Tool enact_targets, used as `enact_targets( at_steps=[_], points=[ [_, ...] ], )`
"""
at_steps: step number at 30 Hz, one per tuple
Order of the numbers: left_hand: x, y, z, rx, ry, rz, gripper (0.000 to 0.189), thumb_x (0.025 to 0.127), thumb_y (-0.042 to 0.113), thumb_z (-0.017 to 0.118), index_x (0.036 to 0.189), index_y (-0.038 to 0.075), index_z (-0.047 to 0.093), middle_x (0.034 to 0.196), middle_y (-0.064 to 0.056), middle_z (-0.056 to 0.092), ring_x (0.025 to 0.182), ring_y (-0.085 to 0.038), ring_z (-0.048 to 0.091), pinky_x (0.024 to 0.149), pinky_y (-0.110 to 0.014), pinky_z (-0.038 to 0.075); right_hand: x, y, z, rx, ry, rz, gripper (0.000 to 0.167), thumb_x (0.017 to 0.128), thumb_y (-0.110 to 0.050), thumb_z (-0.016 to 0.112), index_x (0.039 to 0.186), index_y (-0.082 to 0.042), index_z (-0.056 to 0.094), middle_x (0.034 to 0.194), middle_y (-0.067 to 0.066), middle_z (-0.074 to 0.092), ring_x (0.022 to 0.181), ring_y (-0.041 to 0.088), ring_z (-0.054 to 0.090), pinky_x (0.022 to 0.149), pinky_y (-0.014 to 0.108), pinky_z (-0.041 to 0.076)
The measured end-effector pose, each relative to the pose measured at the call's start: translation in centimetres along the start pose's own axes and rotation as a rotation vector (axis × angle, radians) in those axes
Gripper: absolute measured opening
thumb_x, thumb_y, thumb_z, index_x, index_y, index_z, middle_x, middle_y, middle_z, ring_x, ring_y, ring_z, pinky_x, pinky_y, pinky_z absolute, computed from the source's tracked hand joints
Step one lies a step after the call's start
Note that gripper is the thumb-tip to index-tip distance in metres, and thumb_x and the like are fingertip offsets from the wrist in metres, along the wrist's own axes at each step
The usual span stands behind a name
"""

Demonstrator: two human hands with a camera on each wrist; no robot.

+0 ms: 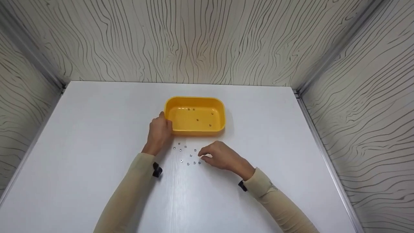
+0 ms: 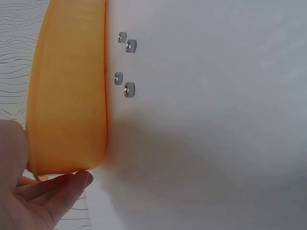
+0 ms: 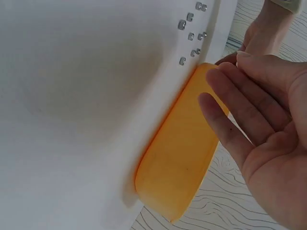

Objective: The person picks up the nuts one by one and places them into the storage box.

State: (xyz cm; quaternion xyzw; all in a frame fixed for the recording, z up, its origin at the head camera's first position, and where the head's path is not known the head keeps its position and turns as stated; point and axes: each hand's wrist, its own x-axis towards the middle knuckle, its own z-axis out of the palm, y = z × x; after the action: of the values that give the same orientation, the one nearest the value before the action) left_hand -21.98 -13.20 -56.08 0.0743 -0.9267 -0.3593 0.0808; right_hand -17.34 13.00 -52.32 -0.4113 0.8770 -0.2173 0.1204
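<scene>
A yellow plastic bin stands on the white table with several small metal nuts on its floor. My left hand grips its left end, the thumb at the rim and fingers against the outer wall, as the left wrist view also shows. In front of the bin lie several loose hex nuts, seen closer as nuts in the left wrist view. Just right of these, my right hand hovers with bent, relaxed fingers, thumb and forefinger a little apart in the head view. Nothing shows between them.
The white table reaches a wood-grain patterned back panel, with a similar panel on the right. Metal rails run along the table's sides. A black strap sits at the left wrist.
</scene>
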Motion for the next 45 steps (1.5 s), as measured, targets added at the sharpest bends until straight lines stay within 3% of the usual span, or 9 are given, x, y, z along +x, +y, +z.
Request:
enact_targets(
  at_steps=[9, 17, 24, 33, 40, 45],
  points=[
    [0.1, -0.3, 0.3, -0.010, 0.005, 0.008, 0.029, 0.105, 0.011, 0.047, 0.123, -0.008, 0.059, 0.084, -0.012, 0.062, 0.072, -0.023, 0.059, 0.062, -0.028, 0.049, 0.1, -0.1, 1.5, -0.119, -0.013, -0.083, 0.019, 0.095, -0.006, 0.071, 0.110, -0.008, 0.082, 0.108, 0.004, 0.083, 0.100, 0.019, 0.079, 0.089, 0.036, 0.064],
    [0.1, -0.5, 0.4, 0.023, 0.017, 0.033, 0.032, 0.106, 0.013, 0.047, 0.126, -0.009, 0.058, 0.078, -0.010, 0.060, 0.068, -0.021, 0.058, 0.060, -0.028, 0.047, 0.1, 0.1, 2.8, -0.248, -0.020, -0.125, 0.015, 0.097, -0.009, 0.071, 0.101, -0.016, 0.084, 0.093, -0.005, 0.083, 0.080, 0.011, 0.076, 0.076, 0.032, 0.062],
    [0.1, -0.6, 0.4, -0.032, -0.015, 0.006, 0.028, 0.107, 0.014, 0.044, 0.123, -0.004, 0.058, 0.081, -0.009, 0.059, 0.072, -0.022, 0.059, 0.063, -0.029, 0.049, 0.1, -0.3, 3.4, -0.331, 0.010, -0.156, 0.015, 0.094, -0.007, 0.073, 0.097, -0.016, 0.084, 0.090, -0.005, 0.082, 0.074, 0.009, 0.074, 0.070, 0.028, 0.060],
    [0.0, -0.4, 0.1, -0.033, -0.041, -0.015, 0.031, 0.108, 0.015, 0.044, 0.128, -0.005, 0.057, 0.085, -0.010, 0.062, 0.075, -0.022, 0.060, 0.066, -0.029, 0.051, 0.6, -0.7, 3.6, -0.424, -0.034, -0.180, 0.017, 0.095, -0.005, 0.070, 0.100, -0.016, 0.082, 0.092, -0.003, 0.082, 0.077, 0.013, 0.074, 0.076, 0.030, 0.062],
    [-0.1, -0.3, 0.3, -0.031, -0.059, -0.040, 0.033, 0.109, 0.017, 0.043, 0.130, -0.005, 0.056, 0.086, -0.009, 0.062, 0.077, -0.021, 0.061, 0.067, -0.028, 0.052, 0.8, -0.8, 4.0, -0.471, -0.047, -0.169, 0.013, 0.096, -0.007, 0.069, 0.094, -0.015, 0.079, 0.085, -0.002, 0.080, 0.072, 0.013, 0.068, 0.072, 0.028, 0.059],
    [0.1, -0.4, 0.3, 0.005, -0.043, -0.010, 0.036, 0.108, 0.014, 0.044, 0.133, -0.009, 0.055, 0.081, -0.009, 0.060, 0.070, -0.021, 0.060, 0.060, -0.026, 0.049, 0.8, -1.0, 4.1, -0.490, -0.041, -0.148, 0.014, 0.095, -0.005, 0.071, 0.097, -0.015, 0.081, 0.087, -0.003, 0.080, 0.072, 0.012, 0.068, 0.073, 0.027, 0.059]
  ],
)
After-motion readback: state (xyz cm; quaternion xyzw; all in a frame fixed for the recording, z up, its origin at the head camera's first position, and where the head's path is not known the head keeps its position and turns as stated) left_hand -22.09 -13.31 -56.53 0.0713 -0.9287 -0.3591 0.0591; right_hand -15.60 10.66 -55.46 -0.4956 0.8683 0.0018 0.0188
